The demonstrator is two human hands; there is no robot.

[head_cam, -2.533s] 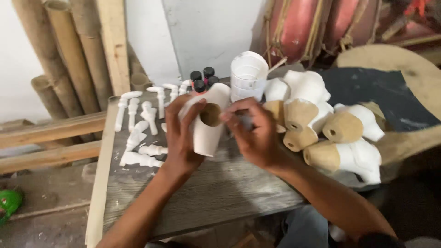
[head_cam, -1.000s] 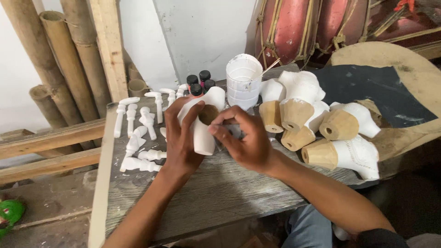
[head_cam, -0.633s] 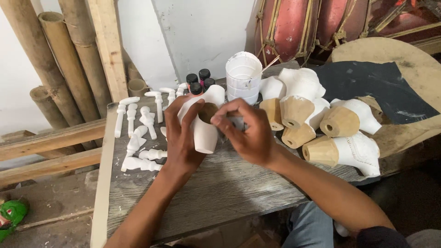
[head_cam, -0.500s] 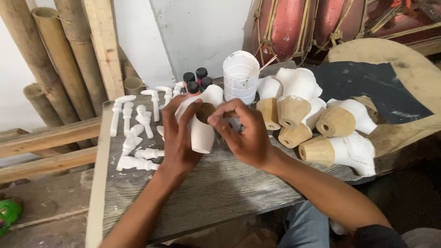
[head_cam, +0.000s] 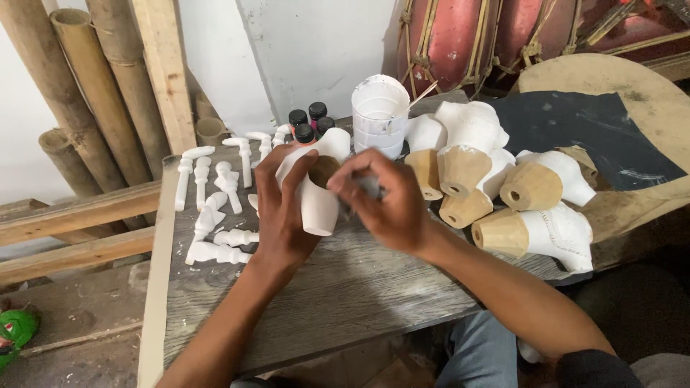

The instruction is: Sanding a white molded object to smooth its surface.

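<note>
My left hand [head_cam: 284, 208] grips a white-painted wooden piece [head_cam: 320, 208] from the side and holds it tilted above the weathered wooden table [head_cam: 345, 287]. The piece's round unpainted opening [head_cam: 323, 171] faces up and toward me. At that opening my right hand [head_cam: 388, 205] has its fingers pinched together on what looks like a small grey scrap [head_cam: 368, 188], which is blurred. Both forearms reach in from the bottom edge.
Small white turned parts [head_cam: 215, 215] lie in rows on the table's left. Dark-capped bottles [head_cam: 309, 122] and a stack of white cups [head_cam: 379, 115] stand behind. A pile of white-and-tan figures [head_cam: 503, 187] fills the right. Bamboo poles [head_cam: 79, 93] and red drums [head_cam: 460, 43] lean behind.
The piece stays in my left hand throughout. My right hand has shifted slightly at the opening with small movements, and the camera view has drifted a little.
</note>
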